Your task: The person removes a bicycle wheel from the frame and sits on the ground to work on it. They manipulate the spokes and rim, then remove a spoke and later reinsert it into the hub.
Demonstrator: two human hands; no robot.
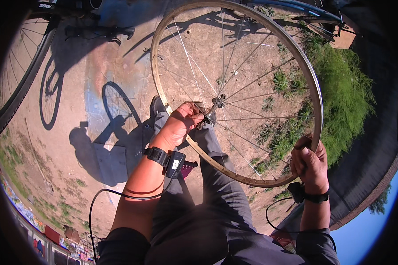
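A bicycle wheel rim [315,86] without a tyre is held up before me, its thin metal spokes [263,118] running to the hub [219,101]. At the hub's near end, my left hand [187,121] pinches with thumb and fingers; what exactly lies between them is too small to tell. Around the rim's lower right part my right hand [310,159] is closed. Some spokes hang loose or cross at odd angles inside the rim. Both wrists carry strapped devices with black cables.
Left stands a bicycle tyre and wheel [28,82], with a drop handlebar [99,32] near it. A blue bicycle frame [298,6] is at the top right. Wrenches [157,57] lie on the ground beyond the rim's left side. Green weeds [341,99] grow at the right by a dark wall.
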